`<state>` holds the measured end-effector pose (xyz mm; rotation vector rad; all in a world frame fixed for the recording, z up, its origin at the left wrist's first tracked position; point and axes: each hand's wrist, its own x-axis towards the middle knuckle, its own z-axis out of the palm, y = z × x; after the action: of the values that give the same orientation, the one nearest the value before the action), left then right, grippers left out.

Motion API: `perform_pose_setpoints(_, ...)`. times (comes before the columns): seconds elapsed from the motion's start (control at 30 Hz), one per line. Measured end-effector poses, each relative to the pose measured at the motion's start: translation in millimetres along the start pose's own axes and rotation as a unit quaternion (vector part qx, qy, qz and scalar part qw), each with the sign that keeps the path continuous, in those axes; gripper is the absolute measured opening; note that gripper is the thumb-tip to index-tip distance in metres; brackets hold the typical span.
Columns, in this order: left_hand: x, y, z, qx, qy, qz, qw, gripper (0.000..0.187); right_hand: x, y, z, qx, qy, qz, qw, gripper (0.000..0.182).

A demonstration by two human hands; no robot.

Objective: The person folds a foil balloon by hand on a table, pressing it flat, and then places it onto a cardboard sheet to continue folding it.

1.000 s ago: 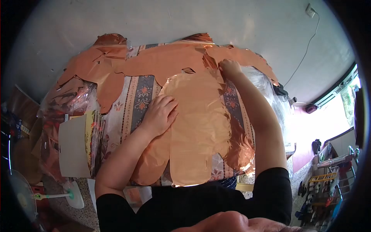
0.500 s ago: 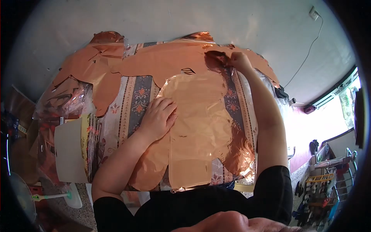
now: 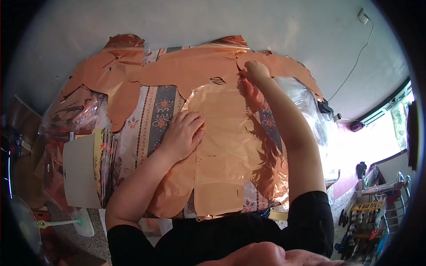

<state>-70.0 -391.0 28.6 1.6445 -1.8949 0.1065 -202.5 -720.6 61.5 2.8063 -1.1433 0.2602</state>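
A flat, uninflated rose-gold foil balloon (image 3: 222,146) lies before me on the patterned tablecloth (image 3: 162,111). My left hand (image 3: 183,135) rests on its left edge, palm down with fingers loosely laid out. Near the balloon's upper right, my right hand (image 3: 256,71) is closed in a pinch on a folded, reddish-looking part of the foil (image 3: 252,94); the fingertips are partly hidden. Behind it stretches a long matte copper foil sheet (image 3: 191,68) with a curved outline. The balloon's right side is crumpled and shiny.
More copper foil (image 3: 124,95) lies at the left, beside crinkled clear plastic (image 3: 88,111). A stack of packets with a white card (image 3: 80,173) stands at the near left. Clear plastic (image 3: 299,95) lies right. A wall borders the far edge; a fan (image 3: 26,226) stands lower left.
My right hand has moved left, drawing the folded foil inward over the balloon's upper right. The left hand stays in place.
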Motion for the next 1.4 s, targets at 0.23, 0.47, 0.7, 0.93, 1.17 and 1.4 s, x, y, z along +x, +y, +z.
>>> perform_pose_setpoints(0.23, 0.1, -0.3, -1.0, -0.018, 0.003, -0.003, 1.0, 0.031, 20.0, 31.9, 20.5, 0.178, 0.029, 0.045, 0.983, 0.023)
perform_pose_setpoints(0.47, -1.0, -2.2, 4.1, -0.011, 0.011, -0.007, 1.0, 0.031, 12.6, 45.9, 22.1, 0.517, -0.005, 0.182, 0.837, 0.024)
perform_pose_setpoints(0.7, -0.8, -1.1, 1.3, -0.014, 0.005, -0.008, 1.0, 0.032, 1.5, 25.1, 19.2, 0.287, 0.152, 0.071, 0.943, 0.024)
perform_pose_setpoints(0.93, -0.5, -0.1, 0.9, -0.016, 0.013, -0.002, 1.0, 0.031, 1.4, 2.9, 8.2, 0.054, 0.063, -0.064, 0.995, 0.023)
perform_pose_setpoints(1.17, -0.9, -1.1, 1.4, -0.013, 0.004, -0.004, 1.0, 0.032, 14.7, -4.1, 11.5, 0.001, 0.01, -0.006, 1.0, 0.026)
perform_pose_setpoints(1.4, -1.9, -2.2, 1.7, -0.015, -0.003, -0.008, 1.0, 0.035, 13.2, 8.8, 16.6, 0.064, 0.046, 0.004, 0.997, 0.027)
